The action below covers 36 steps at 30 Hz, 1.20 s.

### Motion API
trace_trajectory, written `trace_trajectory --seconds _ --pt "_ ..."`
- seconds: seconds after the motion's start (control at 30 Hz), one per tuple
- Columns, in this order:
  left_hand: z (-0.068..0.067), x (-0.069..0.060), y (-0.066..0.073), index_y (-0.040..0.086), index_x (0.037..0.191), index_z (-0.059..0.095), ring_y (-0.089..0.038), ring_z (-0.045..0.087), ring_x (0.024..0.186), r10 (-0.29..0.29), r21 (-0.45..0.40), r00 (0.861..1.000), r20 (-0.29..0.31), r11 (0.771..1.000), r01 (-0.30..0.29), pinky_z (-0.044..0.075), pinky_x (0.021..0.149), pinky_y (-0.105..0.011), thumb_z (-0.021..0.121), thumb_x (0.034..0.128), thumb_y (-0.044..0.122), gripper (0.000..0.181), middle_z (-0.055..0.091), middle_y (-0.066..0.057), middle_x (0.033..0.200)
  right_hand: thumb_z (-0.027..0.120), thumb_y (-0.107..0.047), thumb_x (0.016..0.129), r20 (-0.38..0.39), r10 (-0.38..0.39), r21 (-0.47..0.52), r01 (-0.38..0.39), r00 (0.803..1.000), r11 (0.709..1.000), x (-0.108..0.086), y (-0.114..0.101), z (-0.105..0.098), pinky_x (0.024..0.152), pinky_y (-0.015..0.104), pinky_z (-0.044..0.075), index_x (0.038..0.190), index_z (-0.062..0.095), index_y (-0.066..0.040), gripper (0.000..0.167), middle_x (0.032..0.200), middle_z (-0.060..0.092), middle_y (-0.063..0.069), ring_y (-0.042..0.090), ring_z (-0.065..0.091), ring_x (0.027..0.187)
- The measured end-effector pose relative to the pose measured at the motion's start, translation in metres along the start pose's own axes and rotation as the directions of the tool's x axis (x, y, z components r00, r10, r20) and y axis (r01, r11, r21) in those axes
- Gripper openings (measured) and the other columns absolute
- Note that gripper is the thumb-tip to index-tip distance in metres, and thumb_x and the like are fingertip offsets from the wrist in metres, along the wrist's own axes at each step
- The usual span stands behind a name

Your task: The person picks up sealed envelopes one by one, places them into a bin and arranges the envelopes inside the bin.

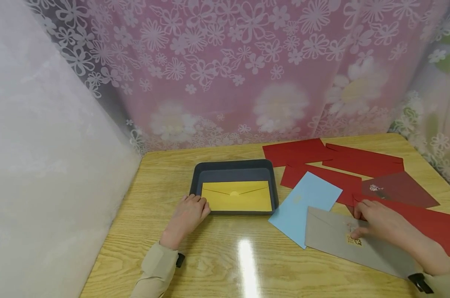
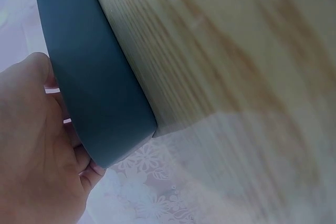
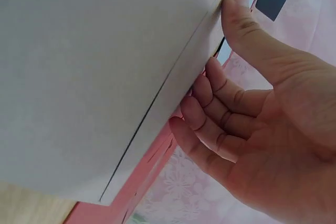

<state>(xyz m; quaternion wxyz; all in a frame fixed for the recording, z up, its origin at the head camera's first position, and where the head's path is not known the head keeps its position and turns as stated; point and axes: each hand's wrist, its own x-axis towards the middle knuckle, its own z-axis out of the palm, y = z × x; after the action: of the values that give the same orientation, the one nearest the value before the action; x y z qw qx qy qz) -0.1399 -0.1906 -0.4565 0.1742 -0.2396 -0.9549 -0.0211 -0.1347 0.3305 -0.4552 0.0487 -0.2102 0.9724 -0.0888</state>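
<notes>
The left hand (image 1: pixel 187 215) grips the front left corner of a dark tray (image 1: pixel 228 212); in the left wrist view its fingers (image 2: pixel 79 156) curl over the tray wall (image 2: pixel 94 77). Inside the tray a yellow envelope (image 1: pixel 236 200) lies flat. Over at the right, the right hand (image 1: pixel 386 223) holds a grey envelope (image 1: pixel 329 231) by its far long edge. The right wrist view has the thumb (image 3: pixel 244 22) on the face of the grey envelope (image 3: pixel 94 77), with curled fingers (image 3: pixel 210 129) at its edge; the fingertips' exact contact is partly hidden.
A light blue envelope (image 1: pixel 307 198) lies between the tray and the grey envelope, partly under the latter. Several red envelopes (image 1: pixel 295 151) and a dark maroon one (image 1: pixel 407 190) overlap at the right. A flowered curtain (image 1: pixel 225 103) hangs behind the wooden table (image 1: pixel 165 174).
</notes>
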Motion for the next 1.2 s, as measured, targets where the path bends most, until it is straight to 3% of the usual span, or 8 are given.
trace_trajectory --seconds 0.4,0.57,0.73,0.87,0.93,1.0,1.13,1.2 --pt "0.001 -0.001 0.000 0.019 0.064 0.038 -0.010 0.018 0.062 0.016 0.011 0.999 -0.029 1.000 -0.016 0.023 0.065 -0.026 0.062 0.0994 0.017 0.042 0.026 0.008 0.062 0.088 -0.031 0.073 -0.001 0.024 0.079 -0.024 1.000 0.997 0.002 0.003 0.001 0.057 0.026 0.032 0.081 0.051 -0.012 0.043 0.072 0.044 -0.005 0.005 0.036 0.062" --pt "0.000 -0.001 0.000 0.019 0.065 0.040 -0.010 0.020 0.063 0.003 -0.002 1.000 -0.007 1.000 -0.003 0.026 0.065 -0.027 0.060 0.1002 0.017 0.041 0.029 0.008 0.062 0.087 -0.027 0.075 0.006 0.030 0.122 -0.030 1.000 0.992 0.002 0.002 0.002 0.056 0.025 0.032 0.084 0.055 -0.012 0.037 0.070 0.044 -0.006 0.002 0.036 0.061" --pt "0.000 -0.001 0.000 0.018 0.065 0.039 -0.011 0.021 0.063 -0.008 -0.011 1.000 0.014 1.000 0.008 0.026 0.065 -0.027 0.059 0.1011 0.017 0.041 0.028 0.007 0.063 0.085 -0.026 0.079 0.004 -0.012 0.130 0.012 1.000 0.991 0.001 0.002 -0.001 0.057 0.025 0.033 0.084 0.058 -0.015 0.030 0.073 0.046 -0.009 0.000 0.036 0.064" --pt "0.000 0.000 0.000 0.019 0.065 0.039 -0.010 0.019 0.063 -0.007 -0.010 1.000 0.011 1.000 0.007 0.026 0.065 -0.027 0.057 0.1017 0.018 0.041 0.027 0.008 0.063 0.082 -0.023 0.083 -0.074 -0.055 0.133 0.064 0.996 0.989 0.000 -0.003 -0.002 0.055 0.023 0.031 0.083 0.055 -0.019 0.027 0.072 0.042 -0.012 -0.002 0.034 0.061" --pt "-0.001 0.000 0.000 0.019 0.065 0.039 -0.010 0.019 0.063 -0.005 -0.006 1.000 0.009 1.000 0.005 0.025 0.065 -0.027 0.057 0.1018 0.018 0.041 0.027 0.008 0.063 0.082 -0.019 0.082 -0.158 -0.095 0.104 0.112 0.983 0.988 0.000 -0.007 -0.002 0.054 0.022 0.029 0.082 0.052 -0.021 0.030 0.070 0.038 -0.015 -0.004 0.031 0.059" --pt "-0.001 0.000 0.000 0.019 0.065 0.039 -0.010 0.018 0.063 -0.006 -0.002 1.000 0.015 1.000 0.006 0.024 0.065 -0.026 0.058 0.1020 0.019 0.041 0.026 0.008 0.064 0.083 -0.015 0.080 -0.250 -0.143 0.060 0.163 0.958 0.985 0.002 -0.011 -0.003 0.053 0.021 0.028 0.081 0.050 -0.023 0.034 0.068 0.035 -0.017 -0.005 0.029 0.058" --pt "-0.001 0.000 0.001 0.019 0.065 0.038 -0.010 0.018 0.064 -0.009 0.001 1.000 0.026 1.000 0.009 0.024 0.066 -0.027 0.058 0.1021 0.019 0.042 0.025 0.009 0.064 0.084 -0.008 0.076 -0.420 -0.247 -0.051 0.249 0.873 0.967 0.007 -0.022 -0.007 0.054 0.020 0.030 0.083 0.052 -0.024 0.037 0.069 0.035 -0.021 -0.007 0.030 0.060" --pt "-0.001 0.000 0.001 0.019 0.066 0.038 -0.010 0.018 0.064 -0.012 -0.002 0.999 0.030 1.000 0.012 0.023 0.066 -0.027 0.058 0.1024 0.019 0.042 0.025 0.009 0.064 0.084 -0.008 0.076 -0.463 -0.271 -0.087 0.261 0.844 0.961 0.008 -0.027 -0.009 0.058 0.022 0.035 0.085 0.055 -0.024 0.034 0.071 0.040 -0.022 -0.006 0.035 0.063"
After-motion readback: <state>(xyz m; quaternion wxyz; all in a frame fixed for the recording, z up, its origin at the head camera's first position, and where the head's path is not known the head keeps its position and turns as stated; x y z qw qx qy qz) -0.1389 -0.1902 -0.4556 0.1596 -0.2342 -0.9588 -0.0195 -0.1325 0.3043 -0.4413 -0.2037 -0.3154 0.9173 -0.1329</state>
